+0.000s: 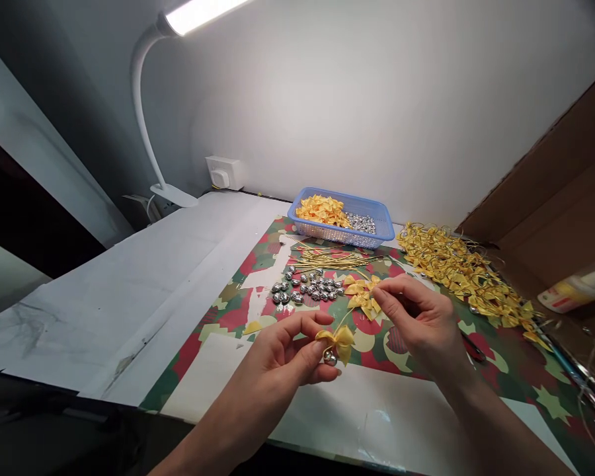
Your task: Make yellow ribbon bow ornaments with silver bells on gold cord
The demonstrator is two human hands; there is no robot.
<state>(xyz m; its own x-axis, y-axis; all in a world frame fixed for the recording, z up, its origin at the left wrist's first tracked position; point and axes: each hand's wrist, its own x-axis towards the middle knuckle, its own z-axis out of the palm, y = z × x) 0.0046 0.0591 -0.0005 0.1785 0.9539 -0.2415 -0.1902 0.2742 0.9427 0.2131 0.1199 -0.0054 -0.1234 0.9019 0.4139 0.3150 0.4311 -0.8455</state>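
Observation:
A yellow ribbon bow [344, 338] with a small silver bell [330, 357] hanging under it is pinched between the thumb and fingers of my left hand [282, 360]. From the bow, a thin gold cord [344, 320] rises toward my right hand [421, 317]. The thumb and index finger of that hand are pressed together; what lies between them blends into the loose yellow bows [361, 297] behind. Left of those bows, several silver bells [317, 289] are spread on the patterned mat. Beyond the bells lies a bundle of gold cords [332, 258].
A blue basket [391, 231] by the wall holds yellow bows and small silver beads. On the right is a heap of bows with cords [451, 264], near a bottle [575, 289] and pens [580, 377]. A white lamp [141, 99] stands at the back left.

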